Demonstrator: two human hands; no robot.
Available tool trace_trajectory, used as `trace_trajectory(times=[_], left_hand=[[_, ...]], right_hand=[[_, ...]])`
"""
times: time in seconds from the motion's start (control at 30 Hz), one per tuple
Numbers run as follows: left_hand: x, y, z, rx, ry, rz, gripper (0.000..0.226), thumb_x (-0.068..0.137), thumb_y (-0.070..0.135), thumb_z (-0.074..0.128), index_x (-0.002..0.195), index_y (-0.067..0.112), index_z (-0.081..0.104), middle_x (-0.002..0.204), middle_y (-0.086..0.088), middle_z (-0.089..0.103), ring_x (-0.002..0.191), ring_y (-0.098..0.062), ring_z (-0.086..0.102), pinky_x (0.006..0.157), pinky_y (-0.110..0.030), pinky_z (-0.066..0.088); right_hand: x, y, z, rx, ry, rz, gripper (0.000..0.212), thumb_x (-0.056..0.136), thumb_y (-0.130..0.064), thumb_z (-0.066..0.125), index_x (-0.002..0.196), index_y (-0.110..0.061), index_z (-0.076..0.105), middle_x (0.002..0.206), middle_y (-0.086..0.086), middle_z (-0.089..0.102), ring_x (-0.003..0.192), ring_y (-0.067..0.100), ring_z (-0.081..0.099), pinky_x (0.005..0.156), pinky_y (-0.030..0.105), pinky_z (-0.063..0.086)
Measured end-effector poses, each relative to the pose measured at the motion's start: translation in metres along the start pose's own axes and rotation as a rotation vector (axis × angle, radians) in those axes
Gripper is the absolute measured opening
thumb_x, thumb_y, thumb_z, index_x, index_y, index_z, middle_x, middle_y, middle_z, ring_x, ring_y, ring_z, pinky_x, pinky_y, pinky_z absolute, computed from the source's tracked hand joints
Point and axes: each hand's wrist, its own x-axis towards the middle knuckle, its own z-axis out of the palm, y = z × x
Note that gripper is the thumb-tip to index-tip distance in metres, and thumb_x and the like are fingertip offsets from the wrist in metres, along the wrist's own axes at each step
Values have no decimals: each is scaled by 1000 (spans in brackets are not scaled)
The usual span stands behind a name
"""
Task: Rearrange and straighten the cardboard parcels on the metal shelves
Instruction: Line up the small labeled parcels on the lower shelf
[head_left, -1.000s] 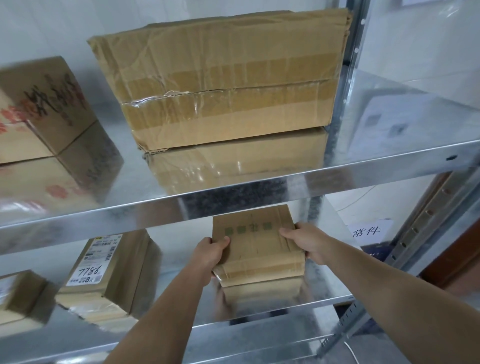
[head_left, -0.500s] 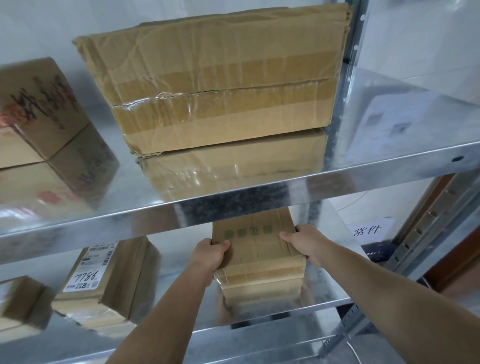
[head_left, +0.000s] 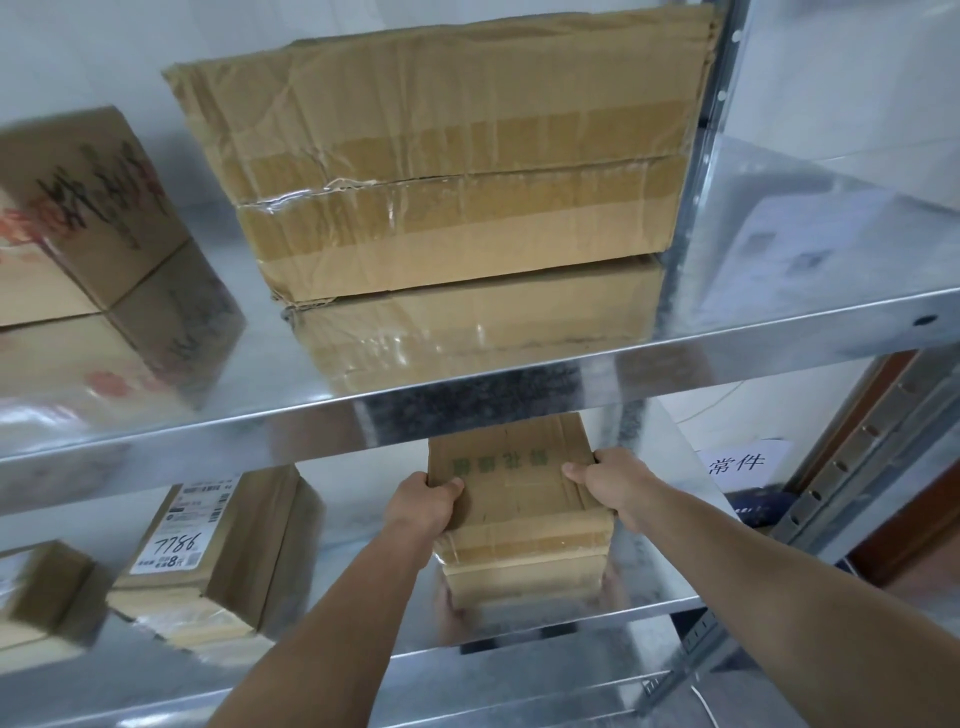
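Note:
A small cardboard parcel with green print (head_left: 511, 486) sits on the lower metal shelf (head_left: 540, 631), its far end hidden under the shelf above. My left hand (head_left: 423, 501) grips its left side with the thumb on top. My right hand (head_left: 613, 480) grips its right side the same way. On the upper metal shelf (head_left: 519, 382) rests a large taped, creased parcel (head_left: 457, 156), and a parcel with black writing (head_left: 88, 208) stands at the left.
A labelled parcel marked 7786 (head_left: 218, 551) lies left of my hands on the lower shelf, a smaller box (head_left: 41, 592) beyond it at the left edge. A steel upright (head_left: 711, 104) bounds the bay on the right. A white paper sign (head_left: 740, 462) hangs behind.
The view has shifted a little, with the shelves and parcels sliding right in the frame. Both hands keep the same grip on the small parcel, which stays in about the same spot.

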Motion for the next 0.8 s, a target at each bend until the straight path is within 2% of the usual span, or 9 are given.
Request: trace_trajectory(times=[0.07,0.13,0.23,0.33,0.5,0.57,0.63,0.67,0.8], left_hand=[[-3,1,-2,-49,-24,-3,19,96,35,64,101,17,60,106,-8,68,99,-30,66,93,-49,57],[-6,0,-3,-72,-28,4,19,96,34,66,99,16,60,106,-9,68,99,-31,67,93,-51,57],[-12,-1,-4,-88,-21,15,20,95,35,66,99,16,60,106,-8,69,98,-30,67,93,-51,57],[-18,0,-5,-80,-14,36,22,96,37,66,101,17,60,106,-6,68,98,-28,66,90,-47,57],[-33,3,-12,-153,-29,88,30,94,41,68,106,14,61,106,-4,68,89,-20,63,64,-33,47],[-37,3,-17,-246,-38,71,29,97,43,63,107,16,61,107,-2,67,90,-16,61,74,-36,47],[-37,4,-22,-367,-50,15,30,102,46,54,109,18,64,110,0,67,100,-18,61,94,-50,47],[-37,5,-25,-429,-46,-8,30,103,43,50,111,18,65,114,-2,67,104,-21,61,98,-55,47],[-32,7,-37,-549,49,-8,22,105,27,52,119,14,62,125,-8,60,106,-25,57,73,-37,50]], right_hand=[[34,27,-2,43,-38,-18,106,51,-74,75,137,-14,59,133,8,67,116,31,66,101,52,55],[47,39,-2,70,-45,-26,108,46,-75,74,134,-14,62,127,6,71,113,31,69,99,53,55],[26,30,-3,116,-32,-33,96,55,-69,75,132,-14,63,122,5,72,110,30,69,99,52,55],[-8,11,-6,142,-23,-28,63,78,-53,74,126,-15,66,114,4,74,106,30,70,98,51,56],[-40,-7,-11,194,-45,-13,39,95,-38,70,123,-11,67,113,6,74,105,29,70,101,50,55],[-47,-10,-14,243,-71,-4,30,100,-31,65,120,-8,67,112,8,74,105,30,70,101,49,55],[-54,-12,-16,315,-119,12,27,104,-26,61,120,-6,66,114,11,74,106,30,70,100,48,55],[-55,-10,-16,367,-150,23,26,105,-24,58,121,-4,65,115,12,74,107,30,70,99,48,55],[-59,-6,-14,493,-192,56,31,108,-21,50,133,-4,58,121,12,71,110,29,68,90,44,57]])
